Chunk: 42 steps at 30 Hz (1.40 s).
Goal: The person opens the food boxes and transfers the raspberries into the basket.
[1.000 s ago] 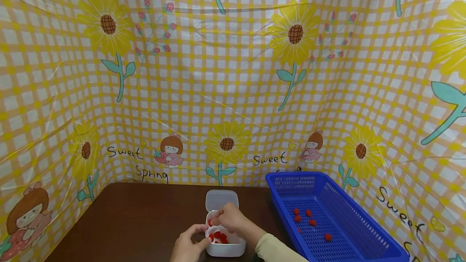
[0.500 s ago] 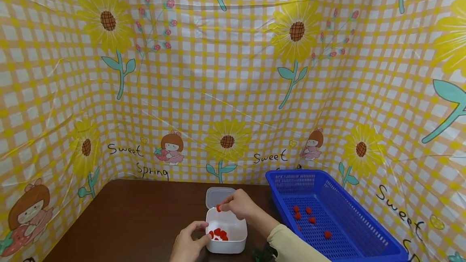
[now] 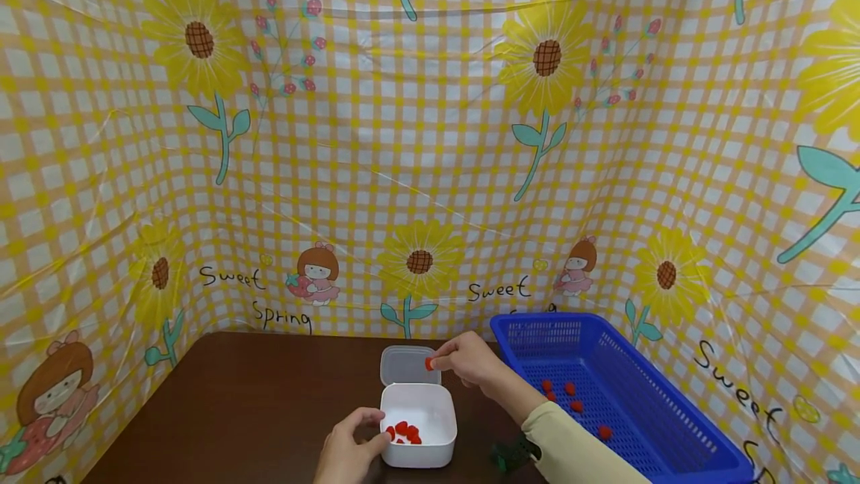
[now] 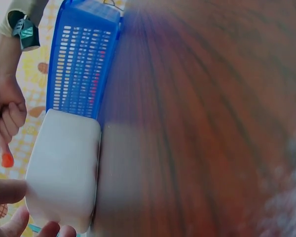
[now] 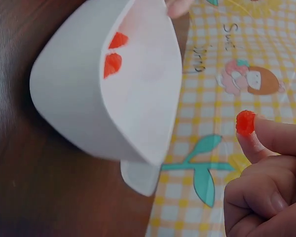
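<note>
A white lidded food box [image 3: 418, 456] stands on the table with its lid [image 3: 405, 366] folded back behind it. Several red raspberries [image 3: 403, 430] lie inside, near the front left. My left hand [image 3: 349, 445] holds the box at its left side, thumb and fingers against the wall and rim. Above the lid's right edge, my right hand [image 3: 470, 361] pinches one raspberry [image 5: 245, 123] between thumb and index finger, its other fingers curled in. The box hides part of the left hand in the right wrist view.
A blue plastic basket [image 3: 652, 379] with several more raspberries [image 3: 576, 406] stands to the right. The brown tabletop [image 3: 255, 402] extends left of the box. A checked sunflower cloth [image 3: 416, 170] hangs around the back and sides.
My right hand has lifted out of the box and moved back and right over the lid, still pinching a raspberry. My left hand stays at the box's side.
</note>
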{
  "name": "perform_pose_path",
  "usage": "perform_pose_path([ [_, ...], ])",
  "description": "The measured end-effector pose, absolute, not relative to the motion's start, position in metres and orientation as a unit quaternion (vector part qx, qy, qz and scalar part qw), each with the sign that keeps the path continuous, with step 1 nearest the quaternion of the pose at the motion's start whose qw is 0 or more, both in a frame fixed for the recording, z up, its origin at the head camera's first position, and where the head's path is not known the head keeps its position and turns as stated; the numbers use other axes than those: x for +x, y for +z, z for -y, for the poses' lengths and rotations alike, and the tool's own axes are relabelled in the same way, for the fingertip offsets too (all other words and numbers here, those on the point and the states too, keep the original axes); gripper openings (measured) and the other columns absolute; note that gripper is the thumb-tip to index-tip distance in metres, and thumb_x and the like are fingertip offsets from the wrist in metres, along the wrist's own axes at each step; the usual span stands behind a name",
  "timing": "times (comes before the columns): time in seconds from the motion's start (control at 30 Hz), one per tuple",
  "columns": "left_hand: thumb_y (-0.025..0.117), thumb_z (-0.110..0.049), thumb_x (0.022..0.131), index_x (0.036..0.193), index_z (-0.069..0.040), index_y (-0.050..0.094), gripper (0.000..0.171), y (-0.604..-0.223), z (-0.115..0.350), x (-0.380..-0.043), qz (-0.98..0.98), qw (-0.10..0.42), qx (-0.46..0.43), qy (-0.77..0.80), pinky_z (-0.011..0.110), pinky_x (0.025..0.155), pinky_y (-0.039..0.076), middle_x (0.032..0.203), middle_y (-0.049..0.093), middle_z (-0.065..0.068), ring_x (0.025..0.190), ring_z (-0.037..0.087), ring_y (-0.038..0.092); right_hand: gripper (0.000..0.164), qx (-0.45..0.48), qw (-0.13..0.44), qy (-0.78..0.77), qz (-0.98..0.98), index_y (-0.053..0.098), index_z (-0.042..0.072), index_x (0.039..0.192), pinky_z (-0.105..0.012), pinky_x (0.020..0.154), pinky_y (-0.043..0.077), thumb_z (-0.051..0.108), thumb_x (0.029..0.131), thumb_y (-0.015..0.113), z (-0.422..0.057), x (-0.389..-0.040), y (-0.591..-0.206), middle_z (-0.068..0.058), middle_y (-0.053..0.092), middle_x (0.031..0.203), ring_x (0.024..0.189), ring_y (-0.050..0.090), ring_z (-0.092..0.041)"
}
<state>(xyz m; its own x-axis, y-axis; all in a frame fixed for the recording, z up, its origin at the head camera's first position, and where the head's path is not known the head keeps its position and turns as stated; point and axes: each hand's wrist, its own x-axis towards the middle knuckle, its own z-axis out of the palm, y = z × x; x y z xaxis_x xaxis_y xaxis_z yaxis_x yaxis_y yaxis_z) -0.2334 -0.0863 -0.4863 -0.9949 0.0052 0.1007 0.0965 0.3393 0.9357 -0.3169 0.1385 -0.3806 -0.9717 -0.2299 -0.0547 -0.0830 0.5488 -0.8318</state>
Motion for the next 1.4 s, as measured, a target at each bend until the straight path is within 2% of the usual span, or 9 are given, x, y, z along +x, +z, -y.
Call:
perform_pose_path([
  [0.57, 0.077, -0.022, 0.085, 0.108, -0.013, 0.071, 0.025, -0.483, 0.084, -0.234, 0.834, 0.034, -0.015, -0.551, 0.032, 0.063, 0.041, 0.103, 0.073, 0.006, 0.069, 0.014, 0.055, 0.024, -0.031, 0.037, -0.472, -0.88, 0.074, -0.002, 0.112, -0.023, 0.043, 0.019, 0.012, 0.093, 0.069, -0.21, -0.335, -0.353, 0.008, 0.023, 0.05, 0.044, 0.013, -0.008],
  [0.67, 0.077, -0.022, 0.085, 0.108, -0.013, 0.071, 0.025, -0.482, 0.084, -0.234, 0.836, 0.034, -0.015, -0.547, 0.032, 0.063, 0.041, 0.104, 0.073, 0.006, 0.069, 0.014, 0.054, 0.027, -0.022, 0.041, -0.477, -0.878, 0.072, -0.003, 0.115, -0.024, 0.043, 0.021, 0.012, 0.093, 0.069, -0.224, -0.337, -0.351, 0.008, 0.025, 0.05, 0.043, 0.014, -0.008],
  [0.7, 0.077, -0.022, 0.085, 0.108, -0.013, 0.071, 0.025, -0.481, 0.084, -0.234, 0.836, 0.032, -0.013, -0.547, 0.032, 0.063, 0.04, 0.104, 0.072, 0.006, 0.069, 0.014, 0.054, 0.027, -0.018, 0.042, -0.478, -0.877, 0.072, -0.003, 0.116, -0.025, 0.044, 0.024, 0.013, 0.094, 0.068, -0.228, -0.337, -0.351, 0.009, 0.031, 0.051, 0.043, 0.014, -0.008],
  [0.87, 0.078, -0.022, 0.085, 0.107, -0.013, 0.071, 0.025, -0.483, 0.084, -0.233, 0.836, 0.025, -0.007, -0.548, 0.033, 0.064, 0.041, 0.103, 0.072, 0.005, 0.071, 0.015, 0.055, 0.029, -0.003, 0.045, -0.488, -0.871, 0.071, -0.004, 0.117, -0.025, 0.045, 0.027, 0.014, 0.095, 0.068, -0.251, -0.341, -0.355, 0.01, 0.033, 0.05, 0.043, 0.017, -0.007],
  [0.93, 0.078, -0.021, 0.085, 0.107, -0.013, 0.071, 0.025, -0.484, 0.085, -0.233, 0.834, 0.025, -0.009, -0.551, 0.033, 0.064, 0.042, 0.103, 0.072, 0.005, 0.071, 0.015, 0.056, 0.03, 0.0, 0.044, -0.493, -0.869, 0.071, -0.005, 0.117, -0.024, 0.044, 0.025, 0.013, 0.094, 0.068, -0.261, -0.343, -0.358, 0.009, 0.027, 0.049, 0.043, 0.018, -0.006],
  [1.4, 0.077, -0.02, 0.086, 0.108, -0.012, 0.07, 0.024, -0.482, 0.084, -0.232, 0.829, 0.014, -0.004, -0.559, 0.033, 0.066, 0.045, 0.106, 0.072, 0.008, 0.073, 0.017, 0.058, 0.031, 0.033, 0.04, -0.467, -0.883, 0.07, -0.01, 0.115, -0.024, 0.044, 0.025, 0.01, 0.091, 0.07, -0.31, -0.35, -0.377, 0.01, 0.029, 0.046, 0.042, 0.02, -0.005],
])
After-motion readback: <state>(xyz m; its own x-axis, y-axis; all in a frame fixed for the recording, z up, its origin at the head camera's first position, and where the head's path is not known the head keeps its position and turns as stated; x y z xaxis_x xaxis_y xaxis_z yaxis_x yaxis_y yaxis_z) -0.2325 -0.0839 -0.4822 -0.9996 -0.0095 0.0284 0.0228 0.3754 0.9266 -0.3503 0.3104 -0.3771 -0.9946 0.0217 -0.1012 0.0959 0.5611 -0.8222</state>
